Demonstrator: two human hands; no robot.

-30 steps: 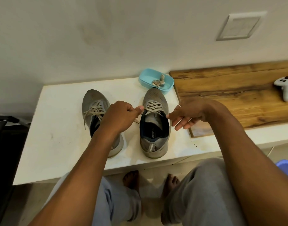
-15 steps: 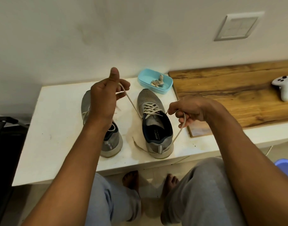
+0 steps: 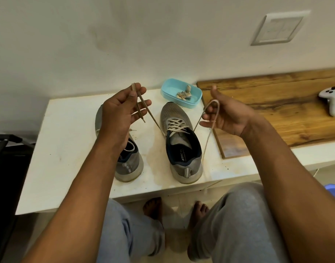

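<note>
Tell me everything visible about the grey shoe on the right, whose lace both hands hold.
The grey shoe is a mesh-topped trainer with a navy lining, a printed insole, a pale stripe at the heel and a worn whitish sole. It stands upright on the white table, toe toward the wall, heel near the front edge. Its beige lace is threaded but untied: the left hand pinches one end, and the other end loops over fingers of the right hand.

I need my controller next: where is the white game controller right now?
Head view: the white game controller lies at the far right on the wooden board, well right of the right hand that holds the lace.
</note>
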